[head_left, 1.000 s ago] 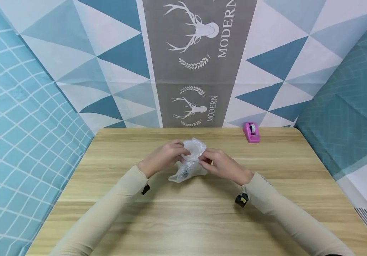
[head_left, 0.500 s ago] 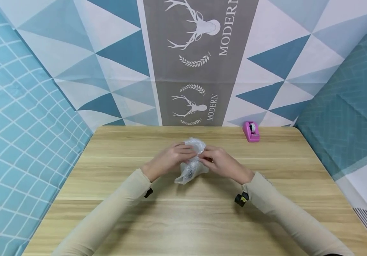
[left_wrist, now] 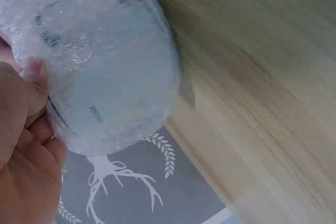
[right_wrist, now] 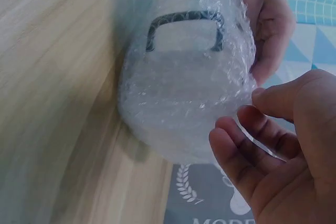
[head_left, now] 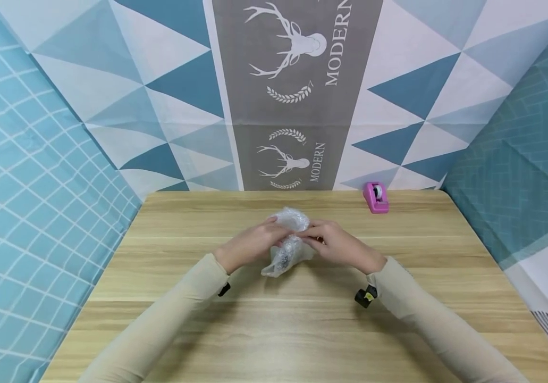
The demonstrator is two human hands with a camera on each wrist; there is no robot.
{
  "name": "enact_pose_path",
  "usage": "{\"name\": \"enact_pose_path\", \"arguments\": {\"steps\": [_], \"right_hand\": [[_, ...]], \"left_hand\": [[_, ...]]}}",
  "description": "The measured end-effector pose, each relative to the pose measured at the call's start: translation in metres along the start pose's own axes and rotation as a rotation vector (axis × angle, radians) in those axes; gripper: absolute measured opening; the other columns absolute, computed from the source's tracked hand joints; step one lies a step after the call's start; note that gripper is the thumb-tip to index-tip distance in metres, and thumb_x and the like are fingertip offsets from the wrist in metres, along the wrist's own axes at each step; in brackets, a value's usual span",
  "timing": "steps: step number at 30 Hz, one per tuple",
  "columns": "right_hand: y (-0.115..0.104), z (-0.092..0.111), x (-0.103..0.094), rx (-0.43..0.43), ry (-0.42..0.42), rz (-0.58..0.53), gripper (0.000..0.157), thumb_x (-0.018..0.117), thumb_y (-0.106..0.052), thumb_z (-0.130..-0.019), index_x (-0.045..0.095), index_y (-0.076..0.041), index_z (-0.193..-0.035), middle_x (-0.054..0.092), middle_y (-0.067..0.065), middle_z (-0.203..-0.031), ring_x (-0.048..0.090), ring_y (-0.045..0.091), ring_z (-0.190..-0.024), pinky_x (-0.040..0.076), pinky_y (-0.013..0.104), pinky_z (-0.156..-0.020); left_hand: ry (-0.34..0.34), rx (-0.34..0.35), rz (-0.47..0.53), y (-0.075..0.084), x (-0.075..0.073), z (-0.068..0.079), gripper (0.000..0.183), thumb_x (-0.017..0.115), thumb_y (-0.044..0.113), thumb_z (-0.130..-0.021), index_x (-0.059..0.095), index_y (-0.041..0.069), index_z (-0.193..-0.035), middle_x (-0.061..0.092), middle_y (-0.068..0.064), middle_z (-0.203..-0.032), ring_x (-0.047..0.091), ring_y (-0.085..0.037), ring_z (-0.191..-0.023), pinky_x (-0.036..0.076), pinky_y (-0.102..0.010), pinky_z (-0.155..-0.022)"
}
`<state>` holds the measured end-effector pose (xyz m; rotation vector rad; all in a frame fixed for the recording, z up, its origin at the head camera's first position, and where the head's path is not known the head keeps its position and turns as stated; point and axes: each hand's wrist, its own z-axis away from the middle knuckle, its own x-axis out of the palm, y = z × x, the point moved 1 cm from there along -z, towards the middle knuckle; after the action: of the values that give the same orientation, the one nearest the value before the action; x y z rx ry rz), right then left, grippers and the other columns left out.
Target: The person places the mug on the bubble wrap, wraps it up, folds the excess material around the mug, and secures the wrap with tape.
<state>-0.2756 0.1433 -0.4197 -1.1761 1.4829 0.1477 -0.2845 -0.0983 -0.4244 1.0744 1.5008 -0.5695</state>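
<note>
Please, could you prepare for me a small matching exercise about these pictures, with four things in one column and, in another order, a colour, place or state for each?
Things
1. bubble wrap
2. tape dispenser
3. sleeves
4. handle-shaped loop

Descriptions
A. beige fabric
B. dark, showing through its covering
C. see-through, between the left hand and the right hand
D. pink, near the far edge of the table

Right pairs: 1-C, 2-D, 3-A, 4-B
</note>
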Motion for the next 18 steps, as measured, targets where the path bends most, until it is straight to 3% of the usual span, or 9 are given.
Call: {"name": "enact_pose_path", "arguments": {"steps": [7,13,18], "right_hand": [[0.015,0.017,-0.012,0.12,0.006,-0.011,0.029,0.062,-0.01,-0.102,0.069,-0.007,-0.129,0.072,0.006,-0.111,0.069,0.016,-0.097,0.062,0.03,-0.082],[0.04,0.032,-0.033,0.233,0.03,0.0,0.03,0.059,-0.012,-0.104,0.066,-0.005,-0.132,0.07,0.015,-0.125,0.069,0.025,-0.107,0.062,0.04,-0.088],[0.063,0.045,-0.052,0.271,0.083,0.04,0.029,0.06,-0.009,-0.103,0.066,0.0,-0.13,0.069,0.021,-0.126,0.069,0.031,-0.109,0.062,0.046,-0.085]], "left_hand": [[0.017,-0.01,-0.036,0.001,0.0,0.0,0.043,0.072,-0.008,-0.088,0.068,0.001,-0.129,0.075,-0.008,-0.121,0.071,-0.022,-0.114,0.032,-0.048,-0.126],[0.045,-0.018,-0.057,0.002,0.001,0.0,0.039,0.07,-0.008,-0.088,0.072,0.003,-0.125,0.077,-0.005,-0.115,0.073,-0.019,-0.108,0.034,-0.046,-0.124],[0.057,-0.032,-0.055,0.003,0.0,-0.001,0.02,0.073,-0.001,-0.09,0.073,0.007,-0.109,0.075,-0.001,-0.098,0.072,-0.018,-0.1,0.034,-0.046,-0.125]]}}
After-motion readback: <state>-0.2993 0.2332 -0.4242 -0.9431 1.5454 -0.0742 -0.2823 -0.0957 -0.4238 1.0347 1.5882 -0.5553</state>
